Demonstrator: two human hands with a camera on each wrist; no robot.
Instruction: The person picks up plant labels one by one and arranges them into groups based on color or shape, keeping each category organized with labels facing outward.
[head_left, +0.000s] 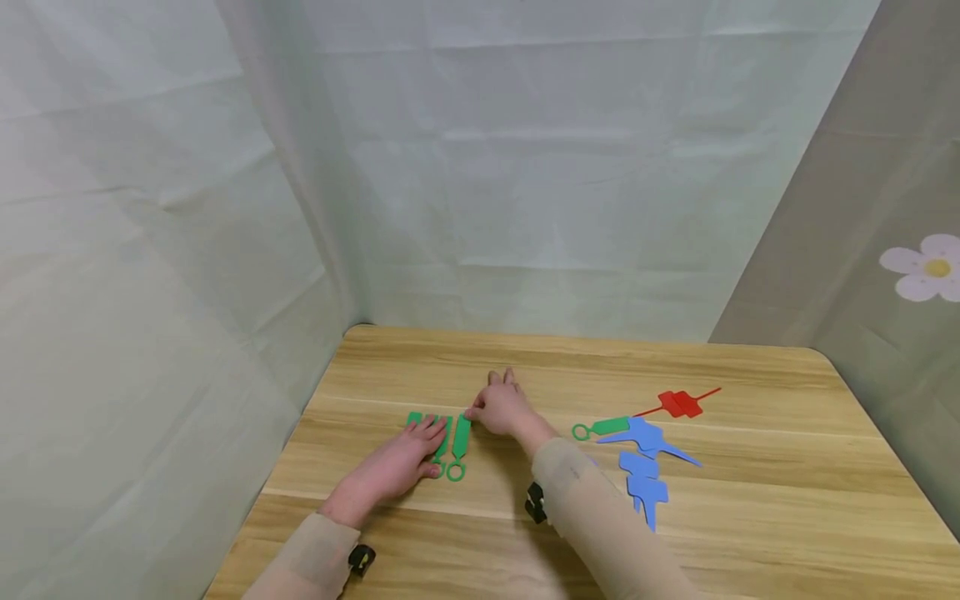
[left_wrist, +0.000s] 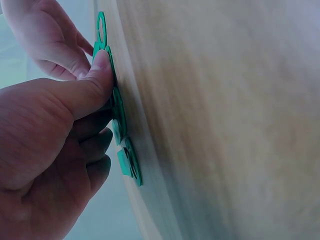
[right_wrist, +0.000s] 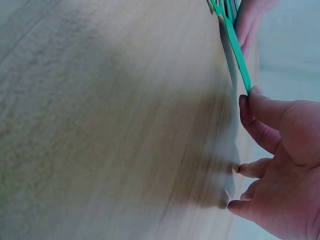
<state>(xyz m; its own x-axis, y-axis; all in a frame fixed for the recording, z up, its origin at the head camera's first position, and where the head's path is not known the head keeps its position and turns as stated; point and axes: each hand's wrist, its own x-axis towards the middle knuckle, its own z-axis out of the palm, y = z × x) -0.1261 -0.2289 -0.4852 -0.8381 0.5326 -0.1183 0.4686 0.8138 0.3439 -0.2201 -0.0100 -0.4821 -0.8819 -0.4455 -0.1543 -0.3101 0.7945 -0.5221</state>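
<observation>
Alignment seems the step: the right hand (head_left: 504,405) pinches the far end of a green tag (head_left: 461,439), just right of neighbouring tags (head_left: 415,417), where the left hand (head_left: 403,460) rests, fingers extended. Next move probably calls for laying it flat, then releasing.

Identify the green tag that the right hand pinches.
Rightmost tag of the green row: the right hand pinches its ringless end; the left hand partly covers the row's others.
</observation>
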